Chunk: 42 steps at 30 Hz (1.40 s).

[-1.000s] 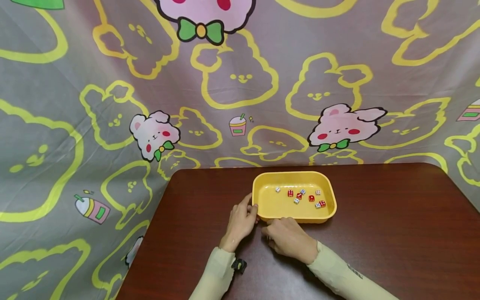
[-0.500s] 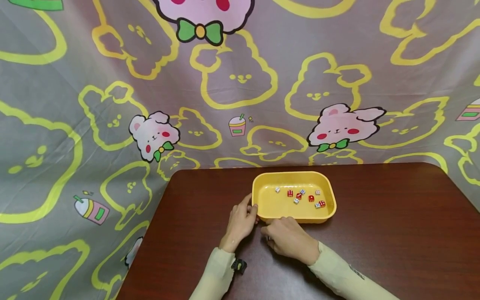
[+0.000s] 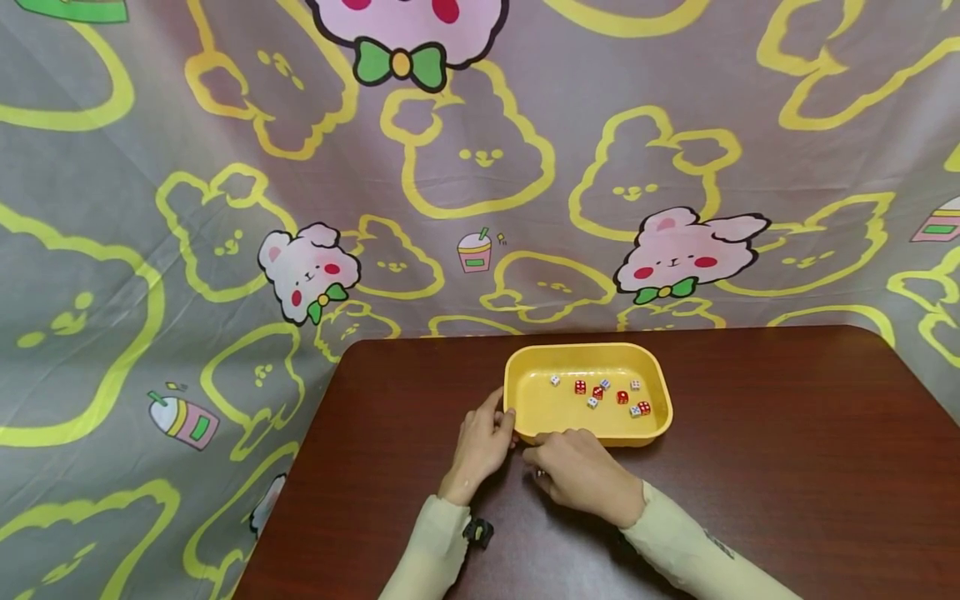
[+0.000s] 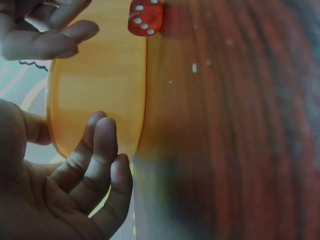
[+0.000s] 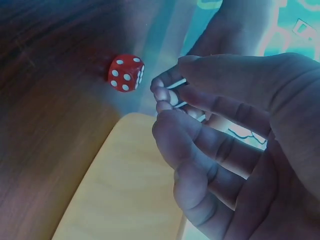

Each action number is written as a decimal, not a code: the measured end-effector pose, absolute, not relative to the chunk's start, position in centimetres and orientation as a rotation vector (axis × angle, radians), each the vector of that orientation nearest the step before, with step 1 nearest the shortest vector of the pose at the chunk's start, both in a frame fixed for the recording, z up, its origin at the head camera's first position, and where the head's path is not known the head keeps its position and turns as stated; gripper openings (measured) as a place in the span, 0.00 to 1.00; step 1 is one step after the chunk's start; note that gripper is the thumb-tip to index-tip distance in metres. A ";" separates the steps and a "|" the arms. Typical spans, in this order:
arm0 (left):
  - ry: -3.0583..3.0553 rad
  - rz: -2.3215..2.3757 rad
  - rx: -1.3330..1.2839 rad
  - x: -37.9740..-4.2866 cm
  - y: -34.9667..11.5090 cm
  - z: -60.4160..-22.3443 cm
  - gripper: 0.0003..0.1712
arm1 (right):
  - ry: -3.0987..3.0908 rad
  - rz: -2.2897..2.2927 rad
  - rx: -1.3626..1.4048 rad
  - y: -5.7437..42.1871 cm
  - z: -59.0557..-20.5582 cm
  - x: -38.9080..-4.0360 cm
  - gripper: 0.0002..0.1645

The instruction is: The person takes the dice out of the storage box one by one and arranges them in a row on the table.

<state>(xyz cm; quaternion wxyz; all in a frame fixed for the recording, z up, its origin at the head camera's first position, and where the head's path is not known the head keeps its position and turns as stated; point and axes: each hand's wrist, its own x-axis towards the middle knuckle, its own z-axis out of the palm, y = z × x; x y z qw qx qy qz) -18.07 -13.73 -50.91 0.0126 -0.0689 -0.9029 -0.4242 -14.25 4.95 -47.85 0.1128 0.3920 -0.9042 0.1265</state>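
A yellow plastic tray (image 3: 532,417) stands on the table, with several small red dice (image 3: 580,387) and white dice (image 3: 555,381) inside. My left hand (image 3: 480,446) holds its near left corner, thumb over the rim and fingers along the outer wall (image 4: 95,85). At the tray's near side is my right hand (image 3: 581,473), fingers loosely curled. No held thing shows between those fingers (image 5: 187,192) in the right wrist view. Close to its fingertips, outside the tray, a red die (image 5: 125,73) appears in both wrist views; the right hand hides it in the head view.
The brown wooden table (image 3: 780,450) reaches to both sides of the tray. Behind it and at the left hangs a grey cloth (image 3: 420,275) with cartoon bears. A black strap (image 3: 478,532) sits at the left wrist.
My right hand and forearm have shifted slightly to the right. The left hand, the tray and the dice in it stay where they were.
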 end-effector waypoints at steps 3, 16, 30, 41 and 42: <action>-2.810 -1.322 -0.221 -18.2 -13.8 -51.1 0.29 | -2.650 0.358 1.143 5.1 -47.8 -14.3 0.10; -2.812 -1.345 -0.225 -18.1 -13.8 -51.0 0.29 | -2.605 0.358 1.132 5.4 -47.6 -14.4 0.09; -2.815 -1.337 -0.216 -18.1 -13.8 -50.9 0.30 | -2.633 0.376 1.108 5.8 -46.8 -14.7 0.06; -2.816 -1.317 -0.205 -18.2 -13.7 -50.9 0.29 | -2.629 0.374 1.092 6.1 -46.4 -14.9 0.06; -2.812 -1.318 -0.209 -18.2 -13.7 -51.0 0.29 | -2.629 0.373 1.089 6.1 -46.4 -15.0 0.07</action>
